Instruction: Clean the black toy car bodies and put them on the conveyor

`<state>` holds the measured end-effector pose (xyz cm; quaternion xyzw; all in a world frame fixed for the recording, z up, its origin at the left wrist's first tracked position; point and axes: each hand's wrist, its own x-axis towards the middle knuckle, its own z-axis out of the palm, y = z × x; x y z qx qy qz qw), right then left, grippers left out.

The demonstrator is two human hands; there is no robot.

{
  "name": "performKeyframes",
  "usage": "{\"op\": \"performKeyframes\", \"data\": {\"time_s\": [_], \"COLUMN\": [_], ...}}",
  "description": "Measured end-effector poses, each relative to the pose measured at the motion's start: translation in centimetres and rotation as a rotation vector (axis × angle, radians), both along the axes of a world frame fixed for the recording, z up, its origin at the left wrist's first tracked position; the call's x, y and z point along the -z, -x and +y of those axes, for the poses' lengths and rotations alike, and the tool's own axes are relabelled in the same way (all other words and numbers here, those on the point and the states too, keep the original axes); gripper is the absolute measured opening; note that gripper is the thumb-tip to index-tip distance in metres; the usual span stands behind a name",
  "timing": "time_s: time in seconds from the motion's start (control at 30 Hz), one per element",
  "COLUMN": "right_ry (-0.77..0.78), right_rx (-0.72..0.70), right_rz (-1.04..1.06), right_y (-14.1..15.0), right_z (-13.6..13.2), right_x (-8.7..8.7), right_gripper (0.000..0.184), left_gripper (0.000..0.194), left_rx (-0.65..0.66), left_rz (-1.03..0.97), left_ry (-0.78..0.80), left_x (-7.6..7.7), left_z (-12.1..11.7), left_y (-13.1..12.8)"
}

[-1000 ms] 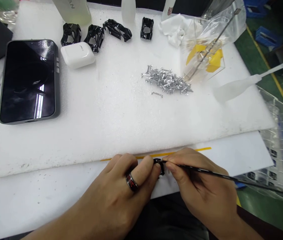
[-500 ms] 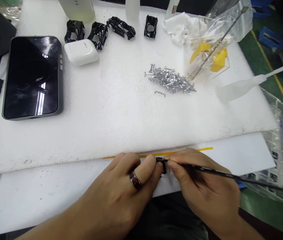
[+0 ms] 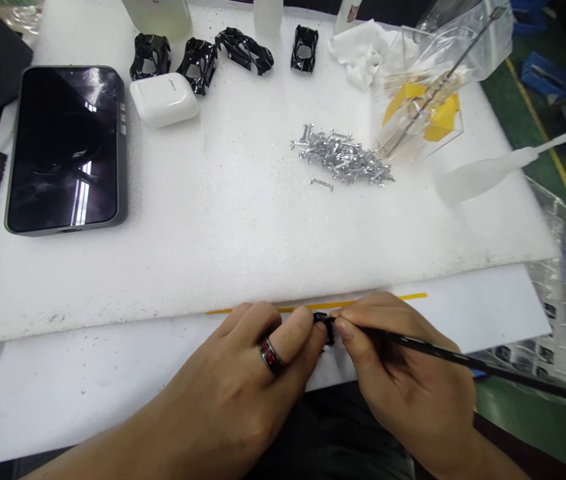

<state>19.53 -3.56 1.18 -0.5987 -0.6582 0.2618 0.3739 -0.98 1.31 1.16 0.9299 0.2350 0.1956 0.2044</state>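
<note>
Along the left side of the white foam sheet (image 3: 243,253) lies a smartphone (image 3: 67,150), screen up, with a white earbud case (image 3: 163,100) to its right. Beyond the case, along the far edge, stand three glossy black car-body shells (image 3: 197,63) and a fourth, smaller black shell (image 3: 305,48). Centre right is a loose pile of silver metal pins (image 3: 341,157), with one pin (image 3: 321,185) lying apart just below it. Further right, a clear acrylic box (image 3: 415,127) contains yellow pieces and a thin metal rod (image 3: 455,60) that leans out past its top, with clear plastic film around it. At the front edge of the foam, the left hand (image 3: 227,380), wearing a dark ring (image 3: 270,355), has its fingers curled and pressed together on a small black part (image 3: 325,327), held above the white board just below a yellow tape strip (image 3: 363,305). The right hand (image 3: 407,373) closes thumb and fingers in a pinch around a slender black tool (image 3: 437,350), its tip at that part.
</note>
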Motion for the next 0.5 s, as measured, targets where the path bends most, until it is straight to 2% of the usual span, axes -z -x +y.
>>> {"op": "performKeyframes", "data": {"time_s": [0.3,0.5], "right_ry": [0.009,-0.022], "right_rx": [0.0,0.066], "right_rz": [0.0,0.036], "right_y": [-0.15,-0.36], "right_z": [-0.12,-0.22], "right_x": [-0.06,0.09], "right_gripper": [0.021,0.021], "left_gripper": [0.035,0.034], "left_rx": [0.006,0.007], "left_rz": [0.009,-0.014], "left_ry": [-0.009,-0.01], "left_x": [-0.07,-0.14], "left_z": [0.09,0.06], "left_y": [0.01,-0.03]}}
